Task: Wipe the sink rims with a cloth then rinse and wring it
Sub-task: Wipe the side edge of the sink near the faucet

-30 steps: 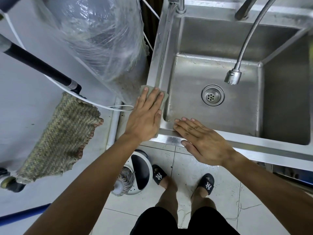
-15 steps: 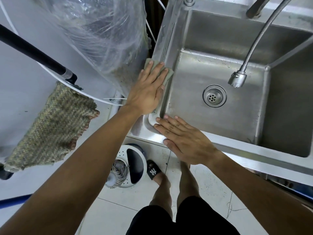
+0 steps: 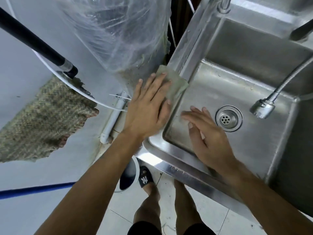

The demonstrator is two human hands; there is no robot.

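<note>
Cloth [image 3: 176,82]: a grey-green square lying flat on the left rim of the sink [image 3: 189,41], one corner overhanging the basin edge. Left hand [image 3: 149,106]: laid palm-down on the cloth with fingers straight and spread, pressing it against the rim; the fingertips point away from the person, and the cloth shows beyond and to the right of them. Right hand [image 3: 208,134]: just right of the left hand and apart from it, over the near-left corner of the basin, fingers extended and loosely fanned, holding nothing; slightly blurred, so contact with the steel cannot be judged. Drain [image 3: 228,118]: just beyond the right fingertips, on the basin floor. Hose spout [image 3: 261,108]: hangs over the basin, right of the drain. Plastic sheet [image 3: 118,31]: beyond the left hand, beside the rim. Mop [image 3: 44,119]: well left of the left hand, on a black pole. Sandal [image 3: 144,178]: below the left forearm, on the tiled floor.
</note>
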